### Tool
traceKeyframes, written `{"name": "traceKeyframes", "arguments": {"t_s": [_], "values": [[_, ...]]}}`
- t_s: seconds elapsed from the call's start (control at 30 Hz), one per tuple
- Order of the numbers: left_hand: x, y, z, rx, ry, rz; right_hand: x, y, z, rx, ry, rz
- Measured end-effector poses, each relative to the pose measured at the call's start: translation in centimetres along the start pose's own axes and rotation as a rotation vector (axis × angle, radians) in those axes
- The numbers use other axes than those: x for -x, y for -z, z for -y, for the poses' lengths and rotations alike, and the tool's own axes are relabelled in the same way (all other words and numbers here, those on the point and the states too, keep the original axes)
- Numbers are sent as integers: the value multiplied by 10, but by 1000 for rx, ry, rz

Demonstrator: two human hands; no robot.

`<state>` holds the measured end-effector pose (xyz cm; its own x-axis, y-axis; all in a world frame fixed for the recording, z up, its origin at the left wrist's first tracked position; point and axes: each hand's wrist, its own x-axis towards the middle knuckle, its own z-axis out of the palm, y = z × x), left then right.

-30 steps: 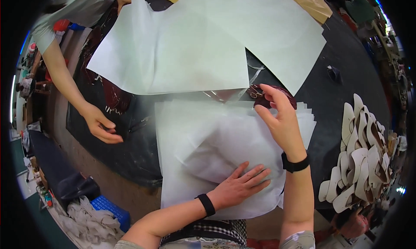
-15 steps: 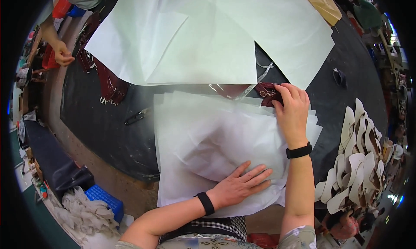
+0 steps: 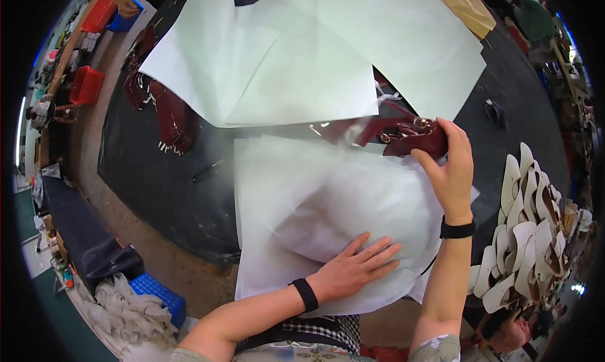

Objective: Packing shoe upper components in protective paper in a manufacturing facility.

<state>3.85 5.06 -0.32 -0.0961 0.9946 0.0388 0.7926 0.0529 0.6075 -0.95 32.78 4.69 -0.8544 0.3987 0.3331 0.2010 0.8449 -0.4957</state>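
Observation:
My left hand [image 3: 358, 270] lies flat with its fingers spread on the near stack of thin white paper sheets [image 3: 265, 236]. Under the top sheets a large bulge shows, its cause hidden. At the stack's far right corner, my right hand [image 3: 452, 169] grips a glossy dark red leather piece [image 3: 432, 140] with metal buckles, between thumb and fingers. Straps from it and some clear, blurred plastic run left, toward the edge of the larger white sheets [image 3: 302, 78]. These cover part of the dark table [image 3: 176, 204].
More dark red pieces [image 3: 173, 119] with white-tipped ends lie at the left. White curved shoe-shaped parts [image 3: 523, 236] are heaped at the right, with a small dark item [image 3: 495, 114] beyond. A blue basket [image 3: 161, 296] stands lower left. Another person's hand [image 3: 129, 7] shows at top left.
My right hand has moved right, drawing the dark red leather piece farther out from beneath the large white sheets. My left hand stays on the stack. The other person's hand has moved farther off.

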Motion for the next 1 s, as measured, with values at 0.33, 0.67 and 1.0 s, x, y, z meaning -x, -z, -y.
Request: {"name": "traceKeyframes", "arguments": {"t_s": [0.33,0.67,1.0], "values": [[-1,0,-1,-146,-31,-102,26,120,61,-1491,-606,54],[-6,27,-12,91,11,-132,105,157,108,-1069,-418,377],[54,66,8,687,309,-173,168,91,85,-279,-73,454]]}}
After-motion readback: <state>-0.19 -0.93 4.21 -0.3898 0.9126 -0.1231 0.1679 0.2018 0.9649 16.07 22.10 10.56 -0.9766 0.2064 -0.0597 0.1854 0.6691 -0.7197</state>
